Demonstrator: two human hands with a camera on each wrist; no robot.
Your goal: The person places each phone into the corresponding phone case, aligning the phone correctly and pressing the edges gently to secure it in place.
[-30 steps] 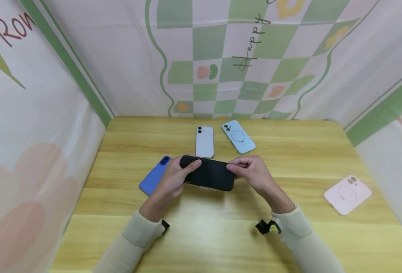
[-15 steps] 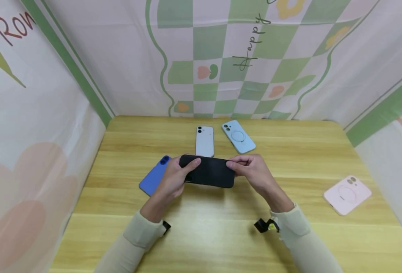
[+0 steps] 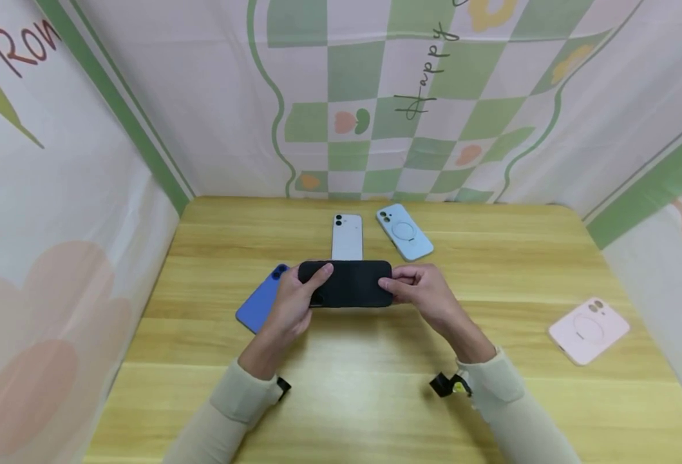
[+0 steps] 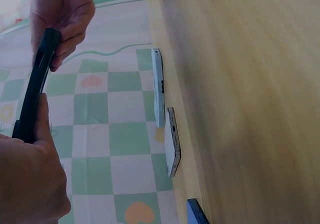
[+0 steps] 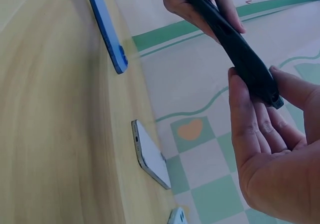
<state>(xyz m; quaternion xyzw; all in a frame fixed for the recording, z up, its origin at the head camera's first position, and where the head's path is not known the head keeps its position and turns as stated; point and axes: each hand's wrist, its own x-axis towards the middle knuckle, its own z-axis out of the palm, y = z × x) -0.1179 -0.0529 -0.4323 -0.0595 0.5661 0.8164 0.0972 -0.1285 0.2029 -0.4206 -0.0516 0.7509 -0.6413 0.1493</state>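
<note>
Head view: black phone not yet down.
Left hand, right hand pinch its ends, short of desk's far edge.

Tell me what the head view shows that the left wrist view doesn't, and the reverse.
Only the head view shows the pink case and the sleeves. Only the left wrist view shows the slotted end edge of the white phone. Both show the black phone-shaped item held by left grip and right grip, plus the white phone, blue phone, light blue case and wooden table.
</note>
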